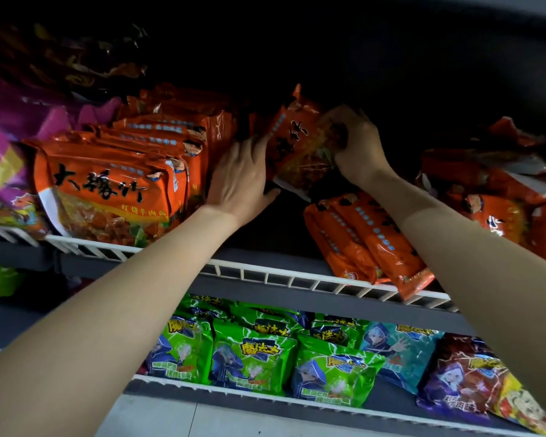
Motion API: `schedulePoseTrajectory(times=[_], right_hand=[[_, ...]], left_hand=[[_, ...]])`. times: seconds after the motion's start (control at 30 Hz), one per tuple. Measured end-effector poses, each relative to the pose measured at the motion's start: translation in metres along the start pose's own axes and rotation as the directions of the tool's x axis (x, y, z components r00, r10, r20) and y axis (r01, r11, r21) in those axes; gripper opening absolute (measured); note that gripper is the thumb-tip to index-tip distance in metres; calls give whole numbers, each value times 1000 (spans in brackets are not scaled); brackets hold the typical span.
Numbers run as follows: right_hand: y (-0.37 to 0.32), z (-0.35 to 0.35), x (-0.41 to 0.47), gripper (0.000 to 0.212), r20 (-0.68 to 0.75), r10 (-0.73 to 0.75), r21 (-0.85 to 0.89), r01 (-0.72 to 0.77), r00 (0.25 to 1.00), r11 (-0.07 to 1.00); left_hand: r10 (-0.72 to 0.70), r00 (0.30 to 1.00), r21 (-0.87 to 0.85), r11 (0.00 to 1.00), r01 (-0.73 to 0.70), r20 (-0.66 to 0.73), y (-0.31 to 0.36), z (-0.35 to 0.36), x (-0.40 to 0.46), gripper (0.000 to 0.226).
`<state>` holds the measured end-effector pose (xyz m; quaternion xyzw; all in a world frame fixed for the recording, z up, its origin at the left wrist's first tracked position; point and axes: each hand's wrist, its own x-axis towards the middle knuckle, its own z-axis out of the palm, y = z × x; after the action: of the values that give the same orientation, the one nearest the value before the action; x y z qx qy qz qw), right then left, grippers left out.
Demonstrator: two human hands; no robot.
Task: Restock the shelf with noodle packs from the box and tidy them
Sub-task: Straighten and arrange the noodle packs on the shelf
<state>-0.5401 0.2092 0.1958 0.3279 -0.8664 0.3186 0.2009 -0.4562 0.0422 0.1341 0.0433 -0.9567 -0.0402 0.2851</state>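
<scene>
Upper shelf (pixel 265 258), dark board fronted by a white wire rail (pixel 300 277). Contents, left to right:

- Purple and yellow packs (pixel 4 159) at the far left, partly cut off by the frame edge.
- Row of orange noodle packs (pixel 120 171), standing on edge one behind another, front pack face-out with black characters and a beef-noodle picture.
- Held orange noodle pack (pixel 300 149), tilted, raised above the bare gap in the middle of the shelf, just right of the standing row.
- Two orange packs (pixel 369 238) lying flat and slanted, their lower ends over the wire rail.
- Loose heap of orange packs (pixel 498 197) at the right, unevenly stacked.

Left hand (pixel 240 175): fingers spread, palm flat against the end of the standing row and the left edge of the held pack; thumb under the pack's lower corner. It presses rather than closes.

Right hand (pixel 356 146): fingers curled closed on the held pack's right side, pinching the wrapper.

Lower shelf (pixel 177 386): green snack bags (pixel 252 357) in rows, a teal bag (pixel 401 345) beside them, and purple bags (pixel 460 376) at the right.

The supply box is out of view.
</scene>
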Motion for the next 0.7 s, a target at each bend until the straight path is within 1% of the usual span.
schedulePoseTrajectory(times=[0.07, 0.1, 0.13, 0.17, 0.2, 0.23, 0.27, 0.33, 0.37, 0.43, 0.47, 0.53, 0.57, 0.6, 0.63, 0.7], right_hand=[[3, 2, 1, 32, 32, 39, -30, -38, 999, 999], [2, 2, 2, 34, 69, 67, -59, -63, 995, 996], [1, 1, 4, 40, 102, 98, -138, -83, 990, 987], [1, 0, 6, 49, 109, 128, -282, -93, 986, 955], [1, -1, 8, 57, 85, 136, -447, -85, 987, 891], [0, -2, 10, 58, 51, 113, -567, -65, 992, 821], [1, -2, 12, 54, 16, 81, -605, -55, 997, 794], [1, -2, 14, 43, -41, 84, -516, -93, 996, 851], [1, 0, 13, 42, -60, 95, -473, -112, 994, 874], [0, 2, 9, 47, -64, 98, -452, -116, 993, 885], [-1, 2, 6, 53, -36, 115, -435, -119, 993, 892], [-5, 1, -1, 69, 64, 184, -388, -145, 981, 910], [-7, 2, -4, 75, 98, 213, -372, -163, 972, 914], [-10, 3, -6, 80, 102, 231, -357, -181, 968, 916], [-11, 4, -7, 84, 77, 233, -341, -194, 969, 920], [-12, 6, -8, 84, 0, 186, -347, -175, 982, 921]], left_hand=[[-15, 999, 5, 1000, 15, 43, -2, 3, 9, 92], [-25, 998, 19, 1000, 24, 54, -2, 5, 15, 94], [-39, 998, 43, 998, 36, 55, -1, 6, 20, 95], [-56, 997, 78, 996, 52, 49, 1, 8, 25, 95], [-69, 997, 115, 991, 64, 41, 4, 9, 30, 94], [-73, 997, 149, 987, 67, 37, 8, 11, 34, 94], [-73, 997, 186, 980, 65, 34, 12, 13, 37, 92], [-74, 997, 264, 962, 73, -6, 18, 21, 41, 90], [-75, 996, 298, 951, 87, -49, 19, 23, 42, 87], [-82, 990, 340, 933, 117, -117, 19, 23, 42, 85], [-72, 989, 336, 935, 112, -131, 18, 21, 43, 90], [-26, 994, 313, 948, 57, -104, 16, 14, 46, 102], [-9, 998, 322, 946, 30, -67, 16, 9, 48, 103], [-3, 1000, 347, 938, 12, -27, 15, 5, 49, 104], [2, 1000, 381, 924, -1, -2, 14, 4, 51, 103], [29, 999, 473, 881, -33, 16, 13, 3, 56, 96]])
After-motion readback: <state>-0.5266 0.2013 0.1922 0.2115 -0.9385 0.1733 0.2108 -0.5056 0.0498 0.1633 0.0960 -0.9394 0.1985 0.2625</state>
